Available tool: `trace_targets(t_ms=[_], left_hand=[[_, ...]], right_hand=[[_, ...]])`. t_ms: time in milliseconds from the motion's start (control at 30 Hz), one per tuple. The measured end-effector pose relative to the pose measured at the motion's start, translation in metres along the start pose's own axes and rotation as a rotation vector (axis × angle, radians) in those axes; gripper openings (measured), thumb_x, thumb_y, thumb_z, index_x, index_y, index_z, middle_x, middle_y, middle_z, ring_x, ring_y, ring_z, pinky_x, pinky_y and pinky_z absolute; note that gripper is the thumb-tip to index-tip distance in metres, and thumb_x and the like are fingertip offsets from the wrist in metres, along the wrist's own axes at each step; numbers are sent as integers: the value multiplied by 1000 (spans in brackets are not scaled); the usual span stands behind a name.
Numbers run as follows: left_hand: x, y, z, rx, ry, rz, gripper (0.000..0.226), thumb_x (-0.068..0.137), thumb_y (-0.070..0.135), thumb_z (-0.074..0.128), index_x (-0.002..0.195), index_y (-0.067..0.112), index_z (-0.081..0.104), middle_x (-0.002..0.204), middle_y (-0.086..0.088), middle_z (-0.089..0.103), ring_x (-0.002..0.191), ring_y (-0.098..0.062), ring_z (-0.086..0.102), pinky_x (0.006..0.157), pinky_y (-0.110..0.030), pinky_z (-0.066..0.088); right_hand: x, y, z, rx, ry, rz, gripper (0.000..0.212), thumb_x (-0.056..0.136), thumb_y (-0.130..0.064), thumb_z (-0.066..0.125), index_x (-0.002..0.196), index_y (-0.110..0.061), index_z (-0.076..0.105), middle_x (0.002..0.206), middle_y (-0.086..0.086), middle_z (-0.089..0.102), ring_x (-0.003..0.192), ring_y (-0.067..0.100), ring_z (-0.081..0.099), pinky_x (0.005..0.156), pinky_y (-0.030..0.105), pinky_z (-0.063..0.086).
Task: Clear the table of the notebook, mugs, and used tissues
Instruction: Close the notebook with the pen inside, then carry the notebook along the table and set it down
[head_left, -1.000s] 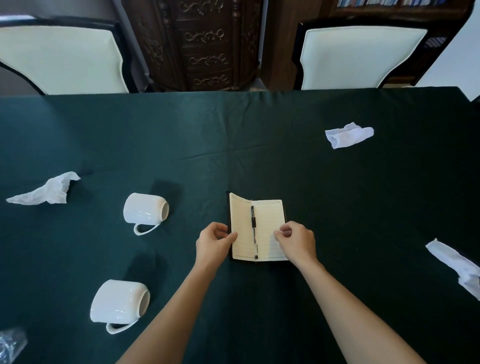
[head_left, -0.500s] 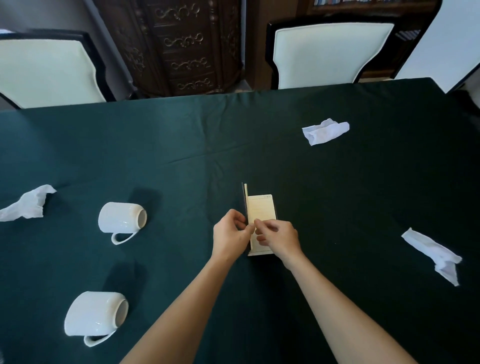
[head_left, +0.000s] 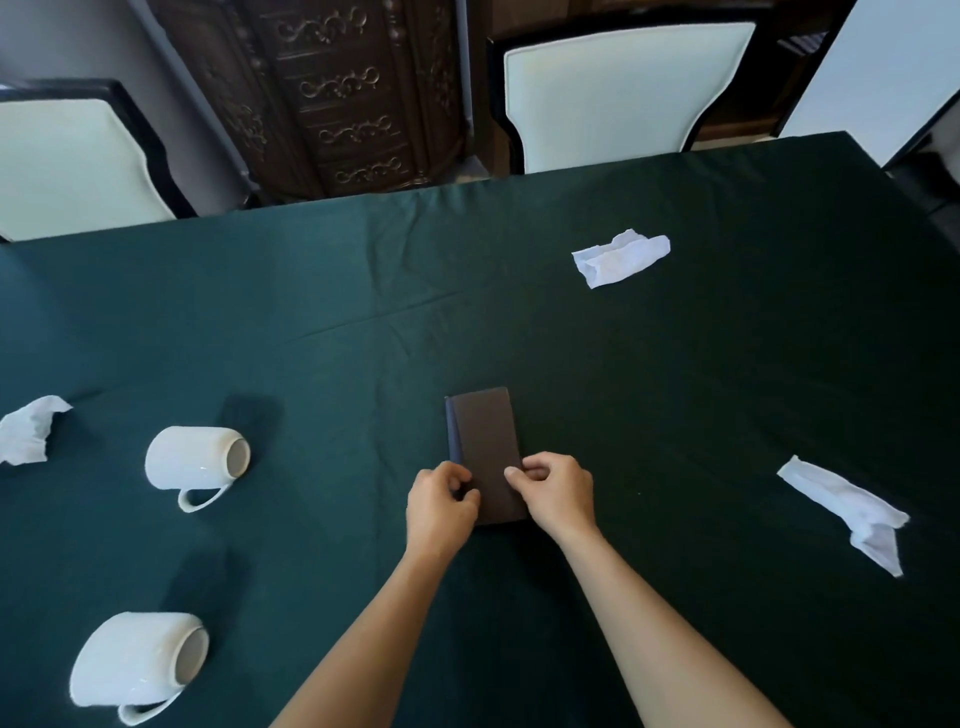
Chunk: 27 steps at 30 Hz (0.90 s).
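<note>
At the near middle of the green tabletop (head_left: 363, 338), the notebook (head_left: 485, 441) lies closed, dark cover up and spine to the left. Both hands are on its near end. The left hand (head_left: 439, 501) curls its fingers (head_left: 453, 474) round the corner by the spine, thumb on the cover. The right hand (head_left: 558, 493) grips the opposite edge with bent fingers (head_left: 519, 474).

The notebook looks ready to be lifted, yet nothing appears to have left the table. At the left, the far mug (head_left: 195, 460) and the near mug (head_left: 137, 662) both lie on their sides, well apart from the notebook. The left tissue (head_left: 26, 436) sits crumpled at the left edge of the view, the far tissue (head_left: 621, 258) toward the chairs, and the right tissue (head_left: 847, 512) out to the right.

By this showing the task is at its first item, with the notebook, two mugs and three tissues all yet to be carried off.
</note>
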<state>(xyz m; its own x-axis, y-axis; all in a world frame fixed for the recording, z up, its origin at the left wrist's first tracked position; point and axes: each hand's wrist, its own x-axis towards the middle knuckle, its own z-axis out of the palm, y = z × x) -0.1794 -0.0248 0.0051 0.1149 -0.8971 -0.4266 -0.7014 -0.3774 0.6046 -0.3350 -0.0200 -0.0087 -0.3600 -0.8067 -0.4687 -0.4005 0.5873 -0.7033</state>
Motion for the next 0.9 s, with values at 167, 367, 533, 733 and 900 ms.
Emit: trace_targets(t_ms=[167, 367, 533, 733, 900], left_hand=[[6, -7, 7, -144, 6, -167, 37, 90, 24, 78, 122, 15, 60, 121, -6, 65, 101, -17, 60, 85, -28, 45], [18, -10, 12, -327, -45, -338, 80, 71, 54, 84, 135, 11, 63, 119, -8, 76, 107, -26, 73, 99, -47, 59], [5, -15, 5, -622, -145, -362, 62, 79, 34, 86, 131, 8, 65, 108, -10, 82, 100, -29, 79, 94, -52, 63], [-27, -9, -24, -774, -247, -274, 47, 95, 22, 76, 136, 6, 61, 118, -15, 79, 103, -29, 77, 72, -36, 63], [-69, -3, -58, -806, -266, -126, 44, 95, 17, 75, 135, 10, 61, 112, -10, 82, 106, -30, 78, 82, -40, 63]], right_hand=[[6, 7, 4, -56, -26, 32, 37, 89, -36, 77, 118, -14, 73, 105, 0, 75, 101, 17, 69, 86, 27, 52], [11, 4, 0, 46, -140, 124, 41, 89, -35, 76, 124, -14, 69, 111, 2, 74, 110, 20, 68, 91, 28, 53], [1, 5, -1, 282, -262, 210, 24, 89, -29, 74, 104, -11, 78, 99, 2, 79, 95, 21, 75, 92, 42, 61], [-35, -17, -23, 577, -350, 196, 13, 98, -9, 66, 107, -3, 72, 103, 16, 76, 85, 24, 71, 71, 33, 59], [-90, -32, -39, 693, -304, 144, 11, 96, -10, 68, 106, -10, 73, 102, 9, 79, 91, 23, 75, 77, 34, 62]])
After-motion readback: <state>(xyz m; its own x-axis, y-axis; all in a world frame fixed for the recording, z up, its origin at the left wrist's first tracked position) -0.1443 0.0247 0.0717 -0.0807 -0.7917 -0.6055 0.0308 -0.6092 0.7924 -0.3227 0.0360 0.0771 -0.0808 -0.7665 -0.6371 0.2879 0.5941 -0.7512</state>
